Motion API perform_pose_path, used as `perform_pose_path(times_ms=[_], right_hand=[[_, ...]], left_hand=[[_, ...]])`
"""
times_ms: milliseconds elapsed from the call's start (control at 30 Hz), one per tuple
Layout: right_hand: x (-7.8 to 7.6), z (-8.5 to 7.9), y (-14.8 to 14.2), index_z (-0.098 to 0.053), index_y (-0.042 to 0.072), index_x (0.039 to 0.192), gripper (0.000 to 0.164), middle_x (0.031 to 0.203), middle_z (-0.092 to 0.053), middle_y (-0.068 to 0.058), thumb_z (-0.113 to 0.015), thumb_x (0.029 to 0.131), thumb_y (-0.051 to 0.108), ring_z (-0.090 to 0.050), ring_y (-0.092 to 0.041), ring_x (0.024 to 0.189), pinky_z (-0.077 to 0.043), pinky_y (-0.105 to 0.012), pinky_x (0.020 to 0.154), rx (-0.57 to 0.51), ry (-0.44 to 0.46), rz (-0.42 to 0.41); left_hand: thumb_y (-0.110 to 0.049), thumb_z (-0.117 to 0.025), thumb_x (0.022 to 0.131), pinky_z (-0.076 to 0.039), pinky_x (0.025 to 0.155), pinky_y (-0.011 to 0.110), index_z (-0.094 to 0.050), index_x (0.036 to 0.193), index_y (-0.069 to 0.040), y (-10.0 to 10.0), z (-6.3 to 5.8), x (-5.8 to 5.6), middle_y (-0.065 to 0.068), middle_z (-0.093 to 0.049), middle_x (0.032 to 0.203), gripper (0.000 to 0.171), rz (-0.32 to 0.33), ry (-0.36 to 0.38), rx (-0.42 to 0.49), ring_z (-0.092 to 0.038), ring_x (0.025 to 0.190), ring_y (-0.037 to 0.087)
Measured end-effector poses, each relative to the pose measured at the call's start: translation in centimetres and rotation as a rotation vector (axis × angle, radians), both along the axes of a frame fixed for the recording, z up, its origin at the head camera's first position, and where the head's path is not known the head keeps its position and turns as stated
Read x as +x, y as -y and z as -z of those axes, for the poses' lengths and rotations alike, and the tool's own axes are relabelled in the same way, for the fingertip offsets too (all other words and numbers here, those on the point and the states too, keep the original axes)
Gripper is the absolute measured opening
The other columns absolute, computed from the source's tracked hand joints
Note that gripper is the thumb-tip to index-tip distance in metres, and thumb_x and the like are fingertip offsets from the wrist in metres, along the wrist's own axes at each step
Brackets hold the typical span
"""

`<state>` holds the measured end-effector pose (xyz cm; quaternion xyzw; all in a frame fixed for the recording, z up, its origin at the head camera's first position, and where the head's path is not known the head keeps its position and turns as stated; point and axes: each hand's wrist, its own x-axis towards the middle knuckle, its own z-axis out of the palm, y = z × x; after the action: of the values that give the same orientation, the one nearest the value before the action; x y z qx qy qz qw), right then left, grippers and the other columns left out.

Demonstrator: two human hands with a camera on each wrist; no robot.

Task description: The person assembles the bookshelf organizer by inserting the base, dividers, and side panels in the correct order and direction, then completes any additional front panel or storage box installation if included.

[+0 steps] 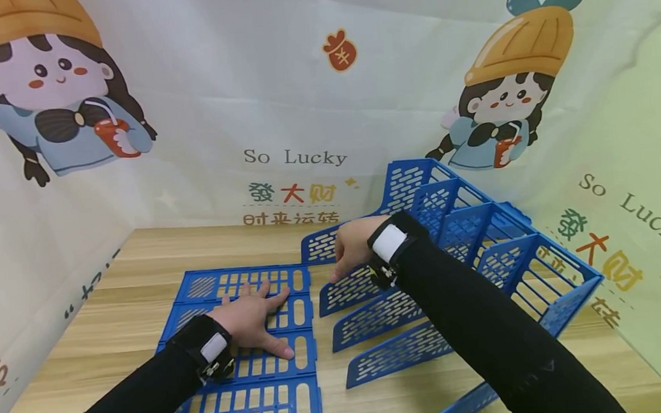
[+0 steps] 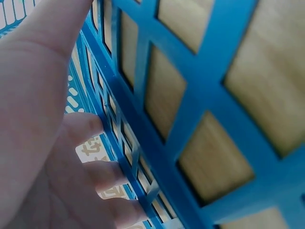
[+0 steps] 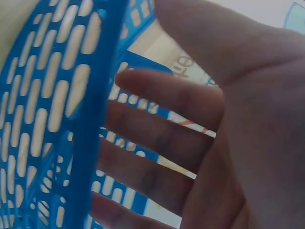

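Note:
My left hand lies with spread, straight fingers on a flat blue slotted plastic panel on the table. In the left wrist view its fingers reach along the lattice. To the right stands a blue plastic file rack with several perforated dividers. Over the dividers' left ends is my right hand, bent downward at the wrist. The right wrist view has its extended fingers meeting the edge of one divider, their tips partly hidden behind it.
Both things stand on a light wooden table. A printed cloth with cartoon figures and lettering hangs behind and along the sides. The rack's far end stands close to the cloth at the back right.

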<state>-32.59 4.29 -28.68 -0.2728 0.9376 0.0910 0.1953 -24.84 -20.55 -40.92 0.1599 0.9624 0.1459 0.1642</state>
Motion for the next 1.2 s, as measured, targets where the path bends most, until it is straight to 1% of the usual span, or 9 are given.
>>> perform_pose_path(times_ms=[67,167,400,533,733,833,967,1067,1200], right_hand=[[0.7,0.0,-0.1,-0.085,0.023,0.121,0.035,0.125,-0.080,0.005,-0.080,0.100,0.051,-0.073,-0.016,0.112,-0.060,-0.036,0.098,-0.019,0.003,-0.010],[1.4,0.1,-0.2,-0.087,0.020,0.117,0.023,0.126,-0.082,0.001,-0.083,0.100,0.034,-0.075,-0.020,0.116,-0.062,-0.038,0.100,-0.041,-0.001,-0.042],[1.0,1.0,0.3,-0.086,0.013,0.117,0.018,0.124,-0.083,-0.004,-0.071,0.106,0.015,-0.077,-0.023,0.115,-0.062,-0.038,0.102,-0.043,-0.092,-0.125],[0.7,1.4,0.5,-0.087,0.013,0.108,0.017,0.116,-0.084,-0.003,-0.070,0.106,0.014,-0.078,-0.022,0.106,-0.063,-0.039,0.098,-0.043,-0.173,-0.152],[0.5,1.7,0.8,-0.087,0.014,0.109,0.016,0.116,-0.085,-0.002,-0.071,0.108,0.019,-0.079,-0.021,0.108,-0.064,-0.039,0.101,-0.062,-0.242,-0.133],[0.3,1.9,0.9,-0.087,0.012,0.101,0.018,0.101,-0.084,0.000,-0.072,0.108,0.019,-0.073,-0.016,0.087,-0.062,-0.033,0.088,-0.066,-0.249,-0.130],[0.1,2.1,1.0,-0.085,0.013,0.088,0.024,0.081,-0.075,0.004,-0.073,0.107,0.021,-0.053,-0.011,0.069,-0.050,-0.030,0.071,-0.066,-0.269,-0.143],[0.1,2.3,1.1,-0.086,0.015,0.092,0.020,0.088,-0.080,0.005,-0.074,0.107,0.023,-0.063,-0.011,0.074,-0.058,-0.030,0.077,-0.063,-0.280,-0.134],[-0.3,2.5,1.2,-0.087,0.016,0.103,0.016,0.108,-0.085,0.000,-0.075,0.107,0.025,-0.078,-0.019,0.096,-0.065,-0.037,0.092,-0.055,-0.267,-0.103]], left_hand=[[-0.071,-0.091,0.077,-0.008,0.118,0.094,-0.030,0.175,-0.021,0.0,0.0,-0.1,0.031,-0.015,0.181,0.126,-0.002,-0.001,0.004,-0.006,0.161,0.070],[-0.070,-0.092,0.077,-0.008,0.118,0.095,-0.030,0.175,-0.020,0.0,-0.1,-0.1,0.032,-0.015,0.181,0.126,0.001,-0.002,0.004,-0.006,0.161,0.071],[-0.071,-0.091,0.077,-0.007,0.118,0.094,-0.030,0.175,-0.021,-0.1,0.1,-0.2,0.031,-0.015,0.181,0.126,-0.004,0.008,-0.003,-0.006,0.161,0.070],[-0.073,-0.090,0.076,-0.006,0.118,0.094,-0.029,0.176,-0.023,-0.1,0.2,-0.2,0.030,-0.014,0.181,0.127,-0.008,0.012,-0.004,-0.005,0.161,0.070],[-0.073,-0.090,0.077,-0.007,0.117,0.095,-0.028,0.176,-0.022,0.0,0.1,-0.3,0.030,-0.014,0.181,0.127,-0.003,0.008,-0.006,-0.005,0.161,0.070],[-0.073,-0.090,0.077,-0.008,0.117,0.095,-0.028,0.176,-0.022,0.0,0.1,-0.3,0.030,-0.014,0.181,0.128,0.000,0.007,-0.010,-0.005,0.161,0.071],[-0.073,-0.090,0.076,-0.009,0.117,0.095,-0.029,0.176,-0.021,-0.1,0.0,-0.2,0.031,-0.015,0.181,0.128,0.001,0.003,-0.012,-0.006,0.161,0.071],[-0.073,-0.090,0.076,-0.010,0.117,0.095,-0.029,0.176,-0.021,-0.1,-0.1,-0.2,0.031,-0.015,0.181,0.128,0.002,-0.001,-0.013,-0.007,0.160,0.072],[-0.074,-0.090,0.076,-0.009,0.117,0.095,-0.029,0.176,-0.021,-0.2,0.0,-0.2,0.031,-0.014,0.181,0.129,0.001,0.004,-0.019,-0.006,0.160,0.071]])
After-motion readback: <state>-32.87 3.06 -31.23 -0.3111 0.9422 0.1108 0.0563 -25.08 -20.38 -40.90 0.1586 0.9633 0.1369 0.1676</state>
